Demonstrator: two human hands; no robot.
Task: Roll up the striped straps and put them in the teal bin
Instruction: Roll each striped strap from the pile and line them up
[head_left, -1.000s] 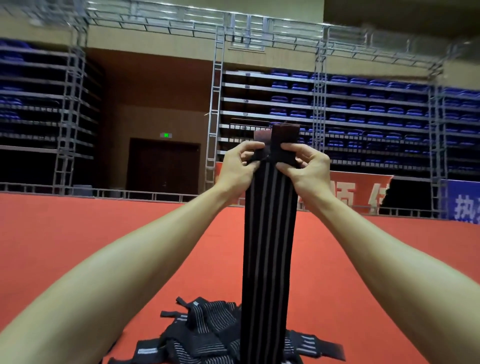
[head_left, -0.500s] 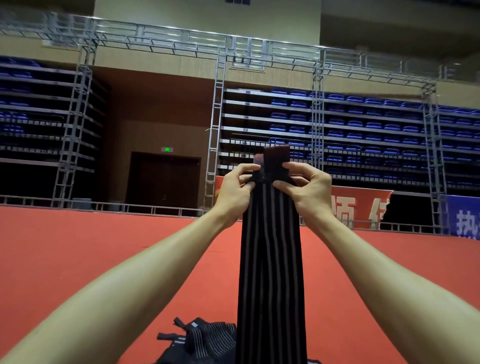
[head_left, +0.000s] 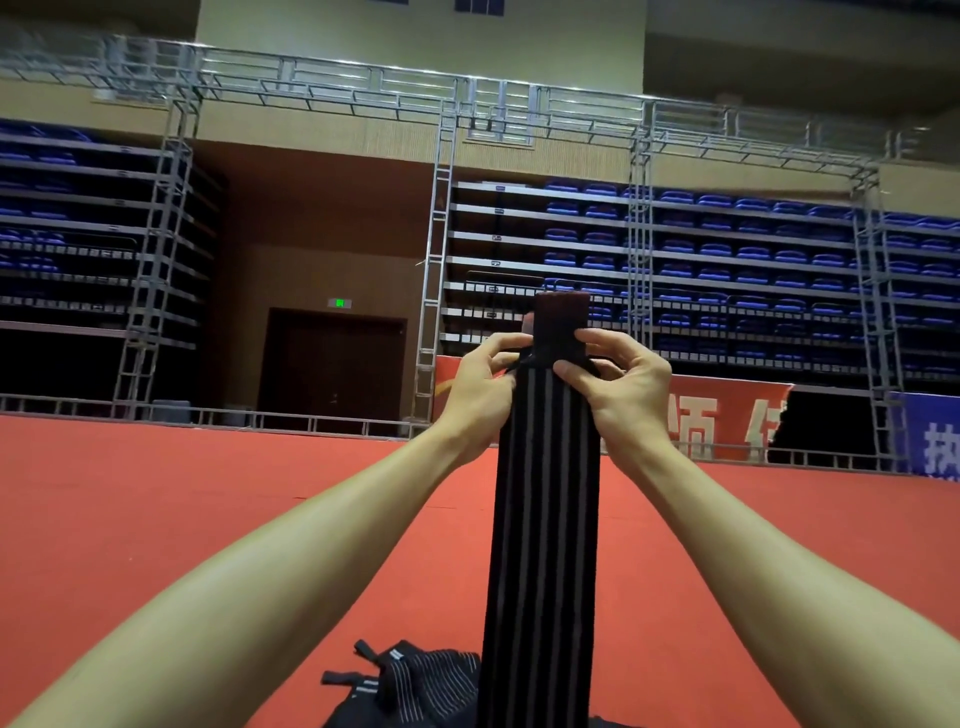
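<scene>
Head view
Left hand (head_left: 485, 387): raised at arm's length, fingers curled, thumb and fingertips pinching the left edge of the strap near its top end.
Right hand (head_left: 621, 387): level with the left, fingers bent, thumb pressed on the strap's front face, fingertips hooked over the right edge; a pinch grip.
Striped strap (head_left: 545, 519): black with pale lengthwise stripes, held upright between both hands, hanging straight down out of the lower edge of the picture. A plain dark end tab stands up above the fingers.
Pile of straps (head_left: 415, 680): black striped straps heaped on the floor at the bottom edge, just left of the hanging strap, partly hidden behind it.
Floor (head_left: 156, 519): red carpet under both forearms.
Teal bin: out of shot.
Background: metal truss frame (head_left: 441, 234), tiers of blue seats (head_left: 753, 249), dark double door (head_left: 332, 369), red banner (head_left: 727, 415) behind the right hand.
</scene>
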